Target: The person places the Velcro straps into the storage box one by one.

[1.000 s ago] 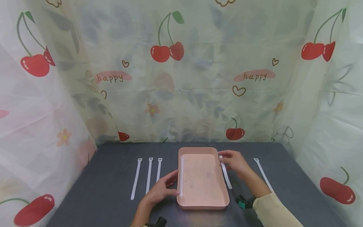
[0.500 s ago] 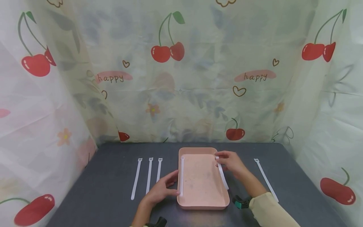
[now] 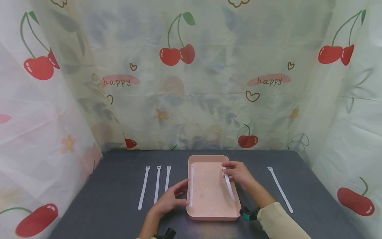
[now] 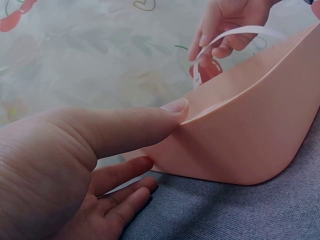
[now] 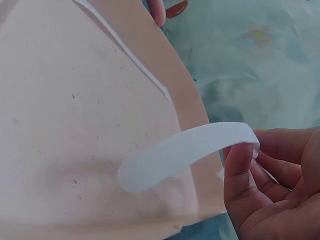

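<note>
In the head view a pink rectangular tray [image 3: 213, 218] stands on the table. My left hand [image 3: 169, 200] rests against its left side, the thumb on the rim and the fingers along the outer wall in the left wrist view. My right hand [image 3: 240, 174] pinches a white hook-and-loop cable tie [image 5: 165, 156] near its slotted head, between thumb and fingers. That tie arches over the right part of the tray, its rounded end hanging above the floor. Another white tie [image 3: 192, 186] lies straight along the tray's left inner wall.
Left of the tray, several white ties [image 3: 144, 188] lie side by side, one partly hidden by my left hand. A single tie [image 3: 280, 190] lies to the right on the dark table [image 3: 119, 186]. Printed cloth [image 3: 191, 99] surrounds the back and sides.
My right hand has moved left with its tie, from beside the tray's right edge to over the tray. The left hand keeps its place.
</note>
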The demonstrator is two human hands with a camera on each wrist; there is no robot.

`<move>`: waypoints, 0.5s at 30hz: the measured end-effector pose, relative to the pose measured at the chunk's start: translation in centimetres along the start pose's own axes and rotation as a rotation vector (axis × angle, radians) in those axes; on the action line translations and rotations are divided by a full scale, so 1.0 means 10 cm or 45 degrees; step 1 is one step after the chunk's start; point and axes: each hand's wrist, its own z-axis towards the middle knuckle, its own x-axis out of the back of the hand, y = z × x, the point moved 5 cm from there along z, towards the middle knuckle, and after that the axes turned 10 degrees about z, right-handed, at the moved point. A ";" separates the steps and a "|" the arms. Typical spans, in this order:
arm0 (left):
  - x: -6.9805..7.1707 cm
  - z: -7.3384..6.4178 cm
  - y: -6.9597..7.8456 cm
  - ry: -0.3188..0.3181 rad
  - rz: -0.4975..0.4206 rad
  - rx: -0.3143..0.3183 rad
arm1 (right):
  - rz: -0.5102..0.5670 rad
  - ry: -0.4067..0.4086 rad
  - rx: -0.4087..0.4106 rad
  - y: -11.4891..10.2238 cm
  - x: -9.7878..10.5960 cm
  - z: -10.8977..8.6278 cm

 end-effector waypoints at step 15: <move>-0.01 0.00 0.01 0.004 0.005 0.018 | 0.066 -0.009 -0.033 0.14 -0.15 0.07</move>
